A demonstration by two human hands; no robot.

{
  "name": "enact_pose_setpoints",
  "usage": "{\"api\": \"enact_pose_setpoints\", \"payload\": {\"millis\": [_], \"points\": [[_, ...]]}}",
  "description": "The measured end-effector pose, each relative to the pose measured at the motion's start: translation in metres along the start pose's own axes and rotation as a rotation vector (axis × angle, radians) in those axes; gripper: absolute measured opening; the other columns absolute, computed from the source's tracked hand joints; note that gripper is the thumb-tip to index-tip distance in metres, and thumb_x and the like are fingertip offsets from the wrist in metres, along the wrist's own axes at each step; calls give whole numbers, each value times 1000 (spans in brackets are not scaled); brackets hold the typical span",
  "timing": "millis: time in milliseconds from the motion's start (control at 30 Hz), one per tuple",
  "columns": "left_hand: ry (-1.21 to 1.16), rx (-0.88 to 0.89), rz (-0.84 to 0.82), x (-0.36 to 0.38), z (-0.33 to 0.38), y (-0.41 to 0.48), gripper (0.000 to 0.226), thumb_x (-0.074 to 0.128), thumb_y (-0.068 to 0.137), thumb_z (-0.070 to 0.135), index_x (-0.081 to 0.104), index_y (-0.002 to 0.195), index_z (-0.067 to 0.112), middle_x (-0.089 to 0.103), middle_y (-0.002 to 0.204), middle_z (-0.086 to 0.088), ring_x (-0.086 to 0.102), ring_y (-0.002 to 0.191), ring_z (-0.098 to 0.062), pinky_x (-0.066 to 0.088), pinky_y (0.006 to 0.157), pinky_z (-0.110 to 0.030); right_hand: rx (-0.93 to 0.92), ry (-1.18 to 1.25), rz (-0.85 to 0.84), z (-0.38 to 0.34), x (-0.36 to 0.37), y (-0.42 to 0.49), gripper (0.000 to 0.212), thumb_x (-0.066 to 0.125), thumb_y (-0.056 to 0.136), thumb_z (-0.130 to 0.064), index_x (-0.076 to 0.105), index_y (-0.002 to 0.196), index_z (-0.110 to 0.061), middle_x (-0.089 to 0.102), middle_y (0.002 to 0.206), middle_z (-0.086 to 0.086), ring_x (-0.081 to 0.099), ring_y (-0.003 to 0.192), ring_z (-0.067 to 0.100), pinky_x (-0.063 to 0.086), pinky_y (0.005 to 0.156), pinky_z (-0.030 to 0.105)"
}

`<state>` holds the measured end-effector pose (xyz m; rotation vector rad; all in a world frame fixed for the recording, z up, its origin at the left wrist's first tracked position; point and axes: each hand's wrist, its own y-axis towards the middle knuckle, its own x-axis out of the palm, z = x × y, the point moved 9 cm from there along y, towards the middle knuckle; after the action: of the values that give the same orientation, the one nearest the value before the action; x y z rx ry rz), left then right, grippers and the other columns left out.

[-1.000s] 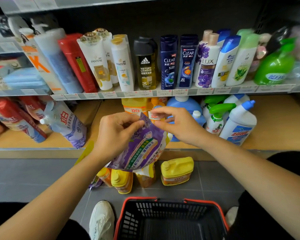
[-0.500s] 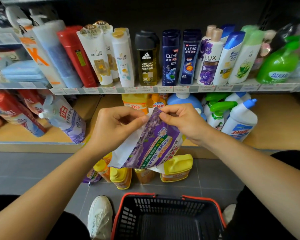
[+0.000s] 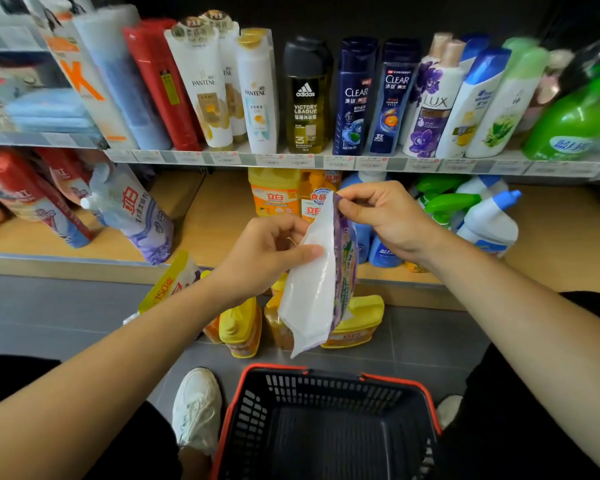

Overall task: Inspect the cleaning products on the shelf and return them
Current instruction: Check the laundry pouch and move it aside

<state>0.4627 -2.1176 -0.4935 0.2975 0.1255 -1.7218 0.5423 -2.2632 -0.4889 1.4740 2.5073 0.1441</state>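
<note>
The left grip (image 3: 267, 254) pinches the purple pouch (image 3: 314, 296) by its white back; the right grip (image 3: 385, 216) pinches its top corner. The pouch hangs edge-on before the front edge of the lower shelf (image 3: 215, 223), above the red-rimmed basket (image 3: 329, 372) on the floor.

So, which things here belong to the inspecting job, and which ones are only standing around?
Belong to the job: purple pouch, held by the left hand and pinched at the top by the right hand; lower shelf, where it should return.
Standing around: basket; yellow bottles on the floor; shampoo bottles on the upper shelf.
</note>
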Motion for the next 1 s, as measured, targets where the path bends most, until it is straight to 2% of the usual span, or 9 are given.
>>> {"api": "enact_pose_setpoints", "payload": {"millis": [167, 233, 300, 467, 633, 733, 833, 933, 1000], "points": [[48, 5, -97, 13, -5, -9, 35, 81, 82, 4, 62, 111, 8, 62, 107, -20, 58, 91, -47, 56, 74, -54, 15, 60, -47, 3, 7, -4, 18, 61, 92, -7, 71, 106, -6, 71, 103, 20, 63, 102, 20, 49, 103, 39], [76, 24, -154, 18, -4, -14, 43, 82, 82, 5, 57, 115, 17, 60, 111, -10, 59, 92, -38, 59, 68, -38, 19, 79, -64, 1, 9, -5, 18, 64, 87, -14, 74, 101, -13, 75, 98, 7, 65, 100, 16, 51, 100, 35], [118, 51, -205, 24, -3, -20, 55, 84, 80, 6, 51, 122, 22, 56, 118, -3, 59, 97, -26, 59, 69, -32, 20, 89, -65, 0, 9, -4, 16, 63, 88, -13, 74, 100, -15, 77, 94, -5, 67, 97, 11, 52, 98, 31], [241, 122, -269, 36, 0, -35, 96, 88, 75, 10, 30, 150, 27, 41, 137, 4, 49, 115, -14, 53, 80, -23, 17, 59, -13, -4, -6, 1, 23, 55, 96, 3, 70, 103, -12, 76, 90, -10, 68, 93, 6, 54, 92, 24], [373, 196, -227, 38, 3, -38, 112, 88, 76, 18, 16, 161, 26, 34, 143, 12, 37, 132, -3, 43, 96, -12, 5, 49, 14, -6, -12, 1, 24, 55, 95, 3, 71, 105, -12, 77, 89, -10, 68, 92, 7, 54, 94, 27], [448, 310, -115, 39, 11, -41, 108, 83, 82, 24, 12, 162, 14, 18, 162, 1, 18, 152, -12, 31, 114, -18, 8, 86, 36, -5, -15, 1, 22, 55, 95, 2, 70, 106, -10, 77, 89, -8, 69, 91, 8, 55, 90, 25], [454, 424, -54, 42, 22, -41, 100, 77, 88, 27, 11, 161, 8, 3, 170, -3, 5, 157, -17, 18, 124, -25, 5, 125, 37, -6, -17, 1, 19, 56, 95, 2, 71, 102, -8, 77, 89, -5, 69, 88, 9, 56, 87, 24], [510, 452, -73, 44, 26, -39, 93, 71, 92, 35, 12, 162, 19, 0, 171, 7, 14, 155, -11, 35, 119, -38, -6, 135, 29, -7, -16, 1, 20, 56, 95, 2, 72, 101, -9, 77, 91, -3, 69, 88, 11, 55, 86, 24], [592, 451, -71, 44, 24, -40, 89, 69, 94, 36, 13, 162, 23, 1, 170, 11, 31, 148, -14, 46, 107, -49, -6, 130, 33, -6, -16, 2, 20, 56, 95, 3, 72, 101, -8, 77, 91, -2, 69, 89, 12, 55, 87, 26]]}}
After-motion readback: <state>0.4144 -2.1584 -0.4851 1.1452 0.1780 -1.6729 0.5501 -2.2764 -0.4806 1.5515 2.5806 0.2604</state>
